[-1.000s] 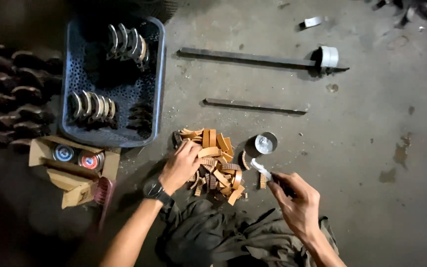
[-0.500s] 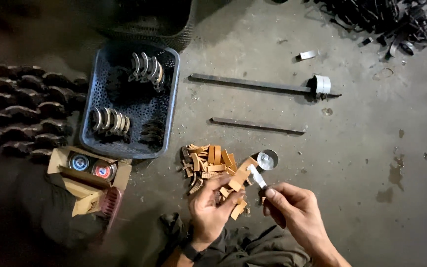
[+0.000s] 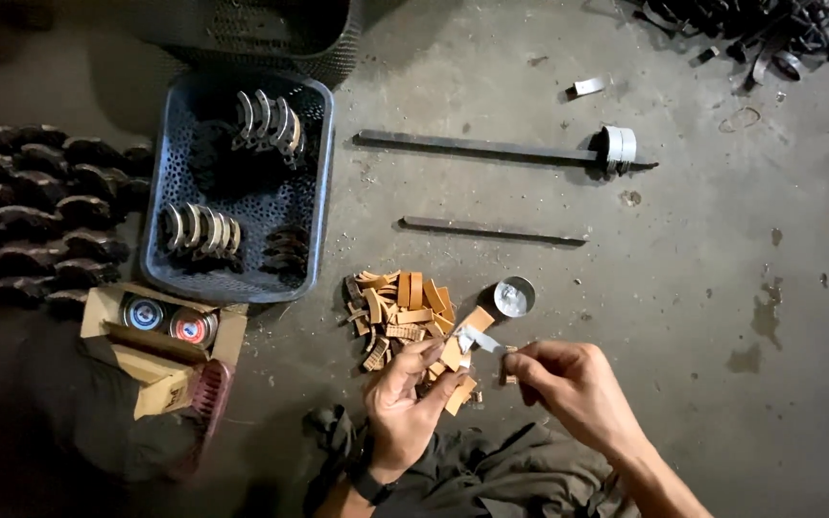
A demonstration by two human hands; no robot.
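Observation:
My left hand [image 3: 413, 403] holds a brown curved lining strip [image 3: 455, 353] just in front of a loose pile of similar brown strips [image 3: 401, 305] on the concrete floor. My right hand [image 3: 568, 386] pinches a small flat applicator [image 3: 480, 340] whose pale tip rests on the held strip. A small open round tin [image 3: 513, 296] with shiny contents sits just beyond both hands, right of the pile.
A blue perforated basket [image 3: 317, 192] with curved metal shoes stands at the left. Dark shoes lie in rows [image 3: 40, 211] at far left. An open cardboard box [image 3: 160, 331] holds two round tins. Two metal bars [image 3: 491, 149] [image 3: 491, 230] lie beyond the pile.
My left hand left the pile and came back toward me with one strip. My right hand brought the applicator to that strip. The camera view shifted slightly.

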